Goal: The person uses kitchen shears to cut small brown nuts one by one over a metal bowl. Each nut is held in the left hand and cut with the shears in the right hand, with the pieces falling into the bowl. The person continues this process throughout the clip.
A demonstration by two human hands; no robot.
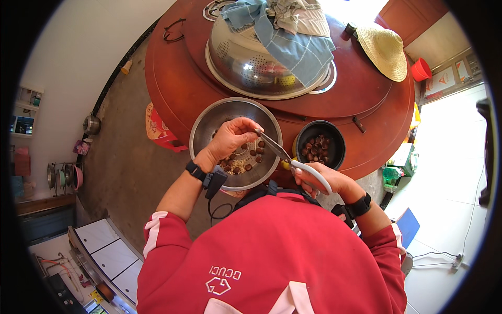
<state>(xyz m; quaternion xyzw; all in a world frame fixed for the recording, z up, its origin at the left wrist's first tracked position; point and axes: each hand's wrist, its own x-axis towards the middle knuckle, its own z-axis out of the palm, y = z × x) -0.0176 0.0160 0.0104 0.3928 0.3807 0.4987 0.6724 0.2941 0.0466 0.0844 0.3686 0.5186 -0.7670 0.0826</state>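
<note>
My left hand (pixel 234 138) is over a wide steel basin (pixel 201 114) and pinches a small brown nut, seemingly a chestnut (pixel 257 132), between thumb and fingertips. The tips of a pair of scissors (pixel 292 158) with pale handles meet or nearly meet that nut. Those handles are in my right hand (pixel 319 178), beside the basin's right rim. Inside the basin, several brown nuts (pixel 259 150) lie with small pale pieces (pixel 240 164). A dark pot (pixel 336 135) to the right holds many brown nuts or shells (pixel 316 148); which they are, I cannot tell.
A round reddish-brown table (pixel 376 129) bears the pot. Farther back on it are a large upturned perforated steel colander (pixel 235 59), a blue checked cloth (pixel 302 55) draped over it, and a straw hat (pixel 384 53). A red stool (pixel 170 141) stands left of the basin.
</note>
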